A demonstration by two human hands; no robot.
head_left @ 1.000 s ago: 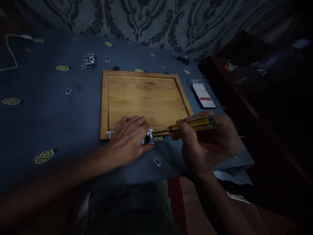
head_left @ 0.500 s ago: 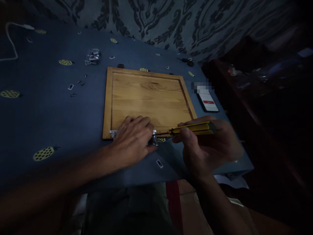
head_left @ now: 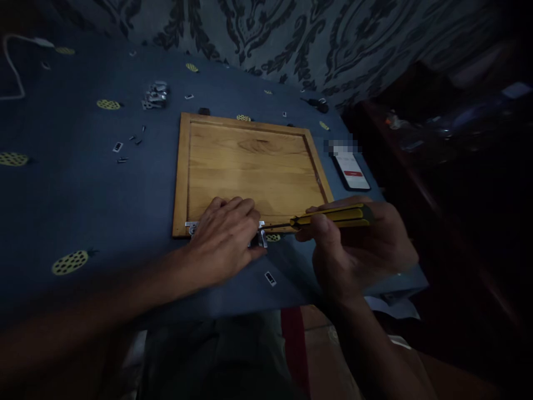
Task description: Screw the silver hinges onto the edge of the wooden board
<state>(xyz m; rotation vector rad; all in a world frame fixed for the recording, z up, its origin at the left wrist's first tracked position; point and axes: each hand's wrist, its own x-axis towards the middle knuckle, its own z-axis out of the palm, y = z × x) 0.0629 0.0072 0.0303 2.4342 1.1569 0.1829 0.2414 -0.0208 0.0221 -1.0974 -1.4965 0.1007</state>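
Observation:
A framed wooden panel (head_left: 250,161) lies on the blue patterned cloth in front of me. At its near edge, my left hand (head_left: 227,236) is closed over a silver metal hinge (head_left: 262,238); metal shows on both sides of the fingers, and the rest is covered. My right hand (head_left: 353,250) grips a yellow and black screwdriver (head_left: 341,216) held nearly level. Its thin shaft points left, and the tip is at the hinge beside my left fingers.
Several metal hinges (head_left: 156,94) are piled at the back left, with a few small screws (head_left: 138,141) nearer. A phone (head_left: 352,169) lies right of the panel. Dark keys (head_left: 318,104) are near the wall, a white cable (head_left: 14,66) at the far left.
The screwdriver and my right hand have shifted slightly right, so more of the shaft shows. My left hand stays on the hinge. The whole view has moved a little.

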